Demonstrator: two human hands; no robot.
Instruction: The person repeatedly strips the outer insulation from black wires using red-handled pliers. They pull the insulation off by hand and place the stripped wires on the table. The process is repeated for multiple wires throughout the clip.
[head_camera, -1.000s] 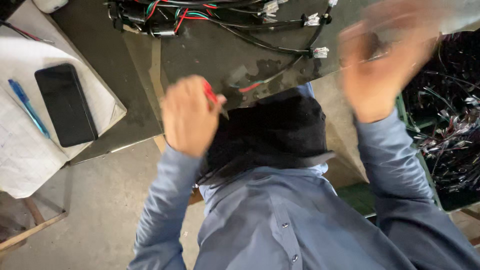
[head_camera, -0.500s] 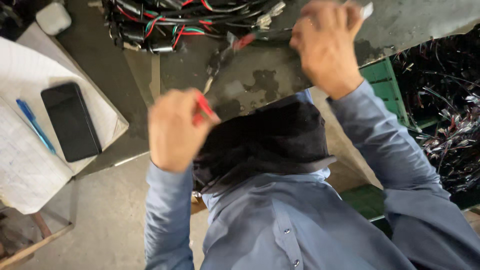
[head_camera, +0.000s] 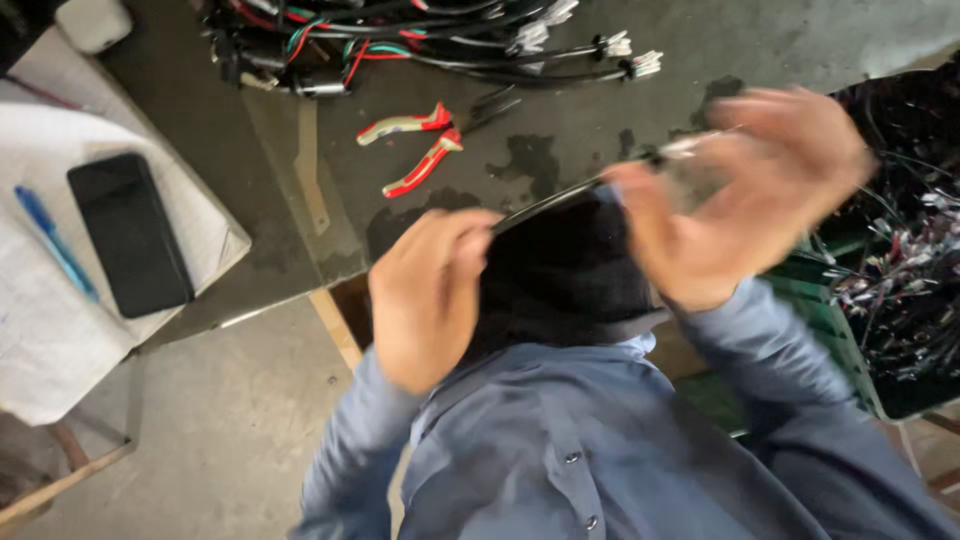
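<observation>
2 hands up close: left hand fingers pinch one end of a thin black cable, blurry right hand closed on the other, above the counter near red-handled pliers.

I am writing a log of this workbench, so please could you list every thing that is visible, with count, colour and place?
pliers: one, red and cream handles, lying open on the dark table
wire bundle: one heap, black, red and green, top of the table
phone: one, black, on white paper at left
pen: one, blue, left of the phone
crate: one, green, right side, full of dark wires
cable: one, black, stretched between both hands
left hand: pinching the cable's near end
right hand: blurred, gripping the cable's far end
sleeves: two, blue
</observation>
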